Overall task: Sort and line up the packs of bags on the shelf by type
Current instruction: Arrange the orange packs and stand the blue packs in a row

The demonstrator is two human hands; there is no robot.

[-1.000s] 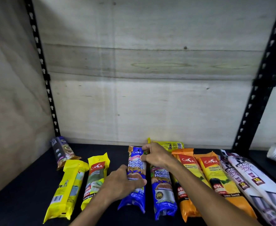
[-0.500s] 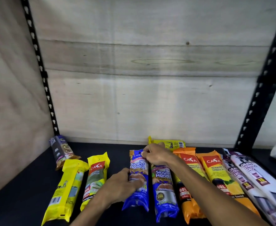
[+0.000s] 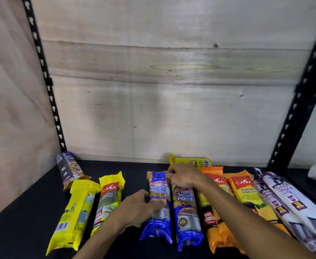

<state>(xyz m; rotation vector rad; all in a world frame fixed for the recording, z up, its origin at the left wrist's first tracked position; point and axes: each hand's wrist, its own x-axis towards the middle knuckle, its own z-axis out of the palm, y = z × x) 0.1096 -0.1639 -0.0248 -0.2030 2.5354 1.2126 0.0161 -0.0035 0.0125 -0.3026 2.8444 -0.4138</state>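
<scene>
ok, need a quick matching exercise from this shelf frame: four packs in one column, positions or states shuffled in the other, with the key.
Column 1
1. left blue Singlet Handle pack
2. dark pack
3. white drawstring packs
4. yellow barcode pack

Column 2
A. far right of the row
B. crosswise at the back wall, behind the right hand
C. gripped mid-length by the left hand
D. back left corner, angled

Pairs: 1-C, 2-D, 3-A, 4-B
</scene>
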